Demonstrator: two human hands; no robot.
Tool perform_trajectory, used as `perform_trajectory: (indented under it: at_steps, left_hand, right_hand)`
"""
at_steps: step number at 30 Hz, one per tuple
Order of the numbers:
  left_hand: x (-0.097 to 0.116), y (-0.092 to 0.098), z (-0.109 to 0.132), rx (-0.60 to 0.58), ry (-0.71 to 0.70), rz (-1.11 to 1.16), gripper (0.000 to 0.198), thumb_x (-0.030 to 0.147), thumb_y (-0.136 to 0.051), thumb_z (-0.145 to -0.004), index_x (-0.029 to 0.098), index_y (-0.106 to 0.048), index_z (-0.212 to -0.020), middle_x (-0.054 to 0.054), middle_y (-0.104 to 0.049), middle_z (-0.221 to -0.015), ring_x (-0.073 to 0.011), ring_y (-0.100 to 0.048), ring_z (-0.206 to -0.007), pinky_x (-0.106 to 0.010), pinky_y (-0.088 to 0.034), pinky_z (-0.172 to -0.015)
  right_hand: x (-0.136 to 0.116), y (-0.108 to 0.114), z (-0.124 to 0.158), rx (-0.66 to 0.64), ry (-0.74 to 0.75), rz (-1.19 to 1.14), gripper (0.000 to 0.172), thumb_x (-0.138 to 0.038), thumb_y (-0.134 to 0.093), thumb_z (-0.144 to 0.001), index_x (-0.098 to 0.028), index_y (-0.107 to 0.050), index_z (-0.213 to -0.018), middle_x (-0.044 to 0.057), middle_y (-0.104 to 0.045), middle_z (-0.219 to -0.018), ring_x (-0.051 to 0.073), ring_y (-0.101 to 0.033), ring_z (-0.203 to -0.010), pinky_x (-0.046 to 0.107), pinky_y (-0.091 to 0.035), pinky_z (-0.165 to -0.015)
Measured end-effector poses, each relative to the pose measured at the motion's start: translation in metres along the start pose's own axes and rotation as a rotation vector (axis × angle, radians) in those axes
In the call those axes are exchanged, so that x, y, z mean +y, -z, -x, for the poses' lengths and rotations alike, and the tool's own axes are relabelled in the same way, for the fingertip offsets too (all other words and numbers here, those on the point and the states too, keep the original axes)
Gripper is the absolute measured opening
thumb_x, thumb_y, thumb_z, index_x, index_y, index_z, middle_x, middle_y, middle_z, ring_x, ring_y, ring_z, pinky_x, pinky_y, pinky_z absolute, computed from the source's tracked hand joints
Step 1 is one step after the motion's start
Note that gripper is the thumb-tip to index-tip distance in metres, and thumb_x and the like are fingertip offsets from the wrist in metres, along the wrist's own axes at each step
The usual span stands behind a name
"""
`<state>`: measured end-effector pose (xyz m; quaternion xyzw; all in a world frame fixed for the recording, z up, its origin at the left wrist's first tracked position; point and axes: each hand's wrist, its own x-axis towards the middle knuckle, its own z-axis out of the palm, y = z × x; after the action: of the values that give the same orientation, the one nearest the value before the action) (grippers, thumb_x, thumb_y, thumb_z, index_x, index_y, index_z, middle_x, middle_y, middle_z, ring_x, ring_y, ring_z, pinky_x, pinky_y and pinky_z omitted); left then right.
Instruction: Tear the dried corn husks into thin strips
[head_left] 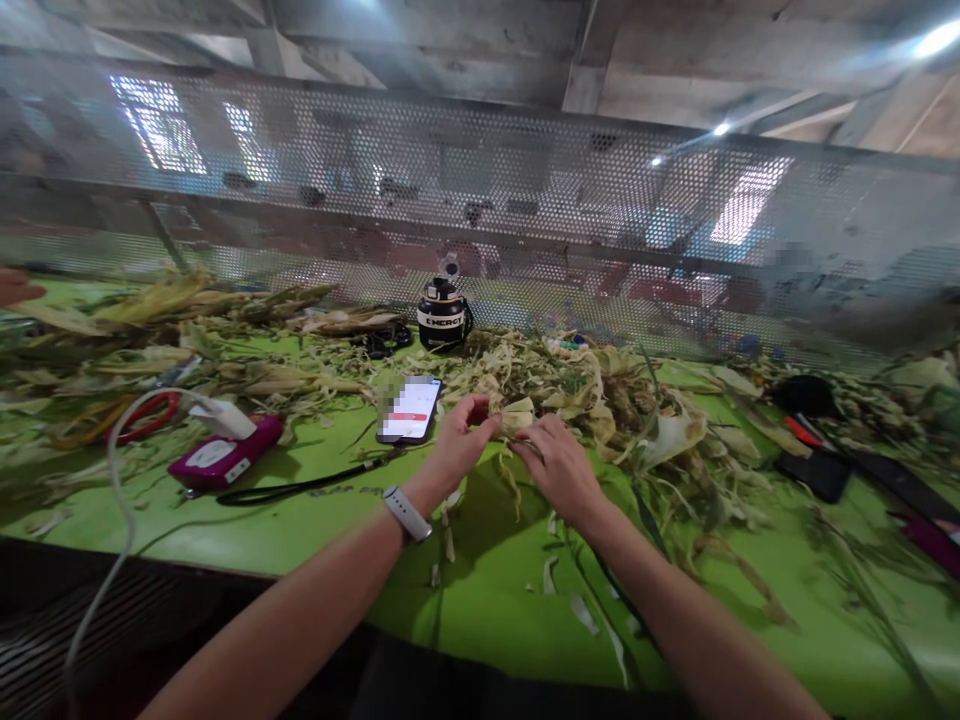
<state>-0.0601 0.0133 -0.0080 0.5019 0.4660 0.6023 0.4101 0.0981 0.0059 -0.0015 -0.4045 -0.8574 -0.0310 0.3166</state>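
Note:
Near the middle of the green table (300, 535), my left hand (466, 435) has its thumb and fingers curled together at a pale piece of husk (517, 412). My right hand (551, 455) meets the same piece from the other side, its fingers bent and close together. A thin strip of husk (511, 490) hangs below, between the hands. Just beyond them lies a heap of dry, shredded husk (562, 375). A phone (409, 410) with a lit screen lies left of my left hand. A pale watch (407, 514) is on my left wrist.
A black bottle (442, 318) stands behind the phone. At left are a magenta power bank (225, 452) with a white plug (223, 415), a cable and more husks (180, 305). Dark devices (814, 470) lie at right. Perforated metal mesh (480, 170) rises behind. Another person's hand (19, 287) shows far left.

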Motion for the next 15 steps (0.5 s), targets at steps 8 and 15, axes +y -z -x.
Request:
perform_trajectory:
  at_steps: [8,15]
  left_hand:
    - [-0.0061,0.0026,-0.0025,-0.074,-0.047,-0.085,0.022,0.031,-0.065,-0.068,0.017,-0.058,-0.082,0.001,-0.053,-0.07,-0.0127,-0.05,-0.065,-0.024,-0.042,-0.06]
    - [0.0013,0.0012,0.0034,-0.375,-0.005,0.048,0.031,0.038,-0.07,-0.066,0.016,-0.06,-0.086,0.0,-0.059,-0.075,-0.0123,-0.051,-0.07,-0.025,-0.042,-0.067]
  right_hand:
    - [-0.0023,0.0031,-0.0021,0.055,0.064,0.097,0.013,-0.022,-0.05,-0.088,-0.018,-0.062,-0.086,0.01,-0.059,-0.095,0.022,-0.053,-0.089,0.035,-0.043,-0.075]
    - [0.0074,0.0007,-0.0043,0.193,-0.037,0.049,0.018,-0.024,-0.042,-0.091,-0.019,-0.059,-0.087,0.008,-0.064,-0.089,0.022,-0.056,-0.085,0.034,-0.042,-0.077]
